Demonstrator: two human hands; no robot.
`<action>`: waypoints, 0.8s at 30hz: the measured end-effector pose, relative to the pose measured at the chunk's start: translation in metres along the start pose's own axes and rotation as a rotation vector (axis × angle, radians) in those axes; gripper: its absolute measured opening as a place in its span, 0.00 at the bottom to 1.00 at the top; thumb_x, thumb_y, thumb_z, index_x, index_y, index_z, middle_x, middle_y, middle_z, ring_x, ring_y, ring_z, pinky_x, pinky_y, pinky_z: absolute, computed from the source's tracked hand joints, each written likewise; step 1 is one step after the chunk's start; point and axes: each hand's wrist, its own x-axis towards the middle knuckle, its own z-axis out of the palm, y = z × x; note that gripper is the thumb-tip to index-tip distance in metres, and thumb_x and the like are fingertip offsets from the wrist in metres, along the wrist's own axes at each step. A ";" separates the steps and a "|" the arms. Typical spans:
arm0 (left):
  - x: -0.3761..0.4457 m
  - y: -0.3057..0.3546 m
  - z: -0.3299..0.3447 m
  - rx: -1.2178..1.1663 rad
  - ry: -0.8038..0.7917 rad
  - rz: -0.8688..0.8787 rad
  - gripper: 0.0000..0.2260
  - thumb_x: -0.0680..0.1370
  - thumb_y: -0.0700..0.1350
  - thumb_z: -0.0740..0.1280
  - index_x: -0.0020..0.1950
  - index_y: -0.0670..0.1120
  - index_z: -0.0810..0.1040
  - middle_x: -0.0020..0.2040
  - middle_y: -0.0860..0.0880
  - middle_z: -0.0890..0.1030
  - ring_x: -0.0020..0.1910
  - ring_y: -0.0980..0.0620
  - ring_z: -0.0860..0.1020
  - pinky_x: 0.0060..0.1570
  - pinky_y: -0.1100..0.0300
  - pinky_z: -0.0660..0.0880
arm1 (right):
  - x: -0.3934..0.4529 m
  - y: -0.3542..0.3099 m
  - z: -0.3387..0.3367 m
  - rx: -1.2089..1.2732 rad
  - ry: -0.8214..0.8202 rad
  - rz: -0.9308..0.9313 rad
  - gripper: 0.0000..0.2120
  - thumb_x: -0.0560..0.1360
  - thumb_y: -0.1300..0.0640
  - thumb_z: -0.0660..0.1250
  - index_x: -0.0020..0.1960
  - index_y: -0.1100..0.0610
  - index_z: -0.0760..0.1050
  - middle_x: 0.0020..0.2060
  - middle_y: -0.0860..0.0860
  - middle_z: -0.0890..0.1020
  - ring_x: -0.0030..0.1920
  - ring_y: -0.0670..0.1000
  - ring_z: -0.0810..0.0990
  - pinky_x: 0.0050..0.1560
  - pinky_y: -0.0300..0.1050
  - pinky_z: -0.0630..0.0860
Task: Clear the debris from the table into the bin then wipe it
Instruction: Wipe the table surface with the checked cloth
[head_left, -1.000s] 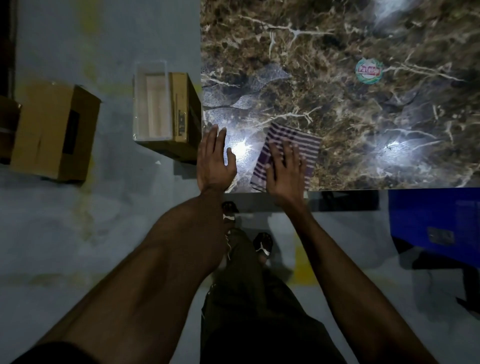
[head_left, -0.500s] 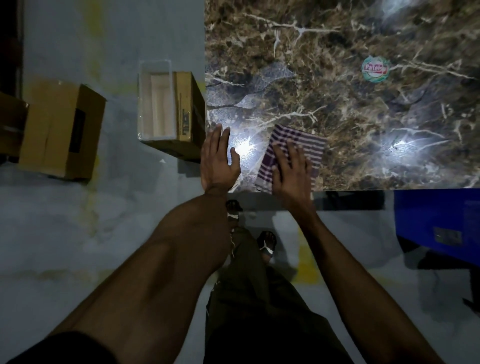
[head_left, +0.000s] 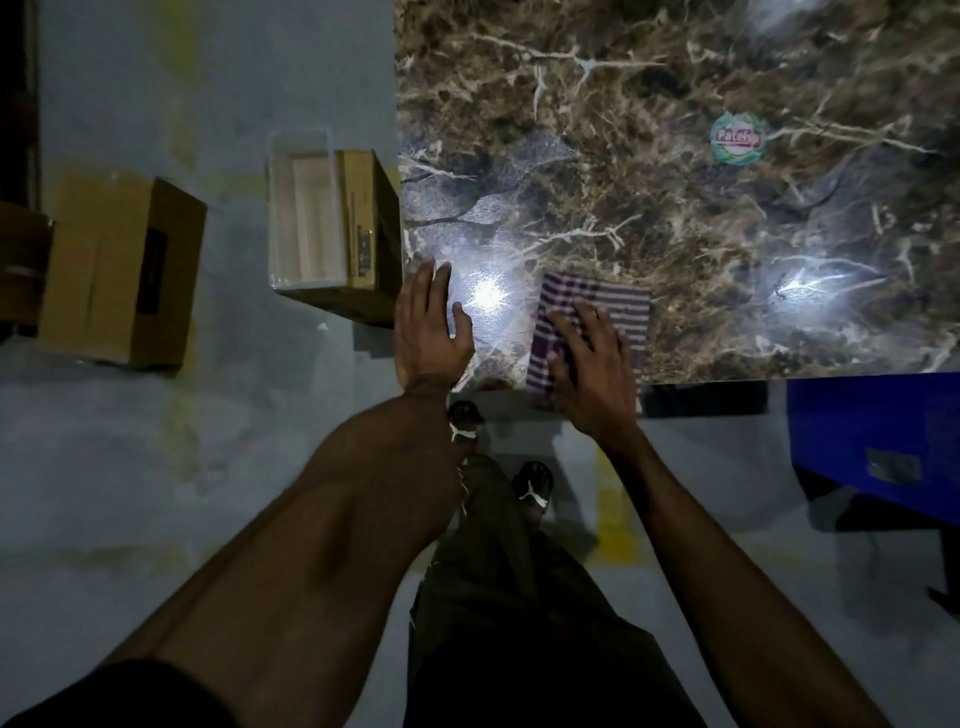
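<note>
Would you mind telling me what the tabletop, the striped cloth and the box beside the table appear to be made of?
The tabletop looks like polished brown marble, or a marble-look laminate: pale veins and sharp light glare. The striped cloth seems a soft woven fabric, matte, with purple and white bands. The box looks like plain brown cardboard, dull, with folded edges.

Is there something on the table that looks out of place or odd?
Yes. A round green and red sticker or lid lies alone on the marble table, far from the striped cloth under the right hand. It may be leftover debris.
</note>
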 end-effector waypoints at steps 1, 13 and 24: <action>0.000 0.001 -0.001 0.001 0.002 0.000 0.24 0.80 0.44 0.64 0.77 0.45 0.71 0.78 0.45 0.69 0.78 0.43 0.65 0.77 0.47 0.61 | 0.009 -0.009 0.004 0.006 0.018 0.004 0.25 0.83 0.47 0.56 0.80 0.45 0.63 0.82 0.52 0.60 0.82 0.58 0.55 0.79 0.63 0.57; 0.001 -0.003 0.000 0.021 0.001 0.014 0.24 0.82 0.46 0.64 0.78 0.46 0.70 0.79 0.45 0.68 0.79 0.44 0.64 0.78 0.50 0.59 | -0.022 0.007 -0.003 -0.080 -0.082 -0.074 0.24 0.86 0.47 0.56 0.81 0.39 0.60 0.82 0.50 0.59 0.82 0.57 0.55 0.77 0.61 0.59; 0.001 -0.004 0.000 0.006 0.003 0.020 0.24 0.82 0.45 0.64 0.78 0.45 0.69 0.79 0.45 0.68 0.79 0.44 0.64 0.79 0.50 0.59 | -0.008 -0.048 0.028 -0.085 -0.077 -0.177 0.24 0.85 0.48 0.56 0.81 0.42 0.62 0.83 0.51 0.59 0.82 0.58 0.55 0.79 0.59 0.55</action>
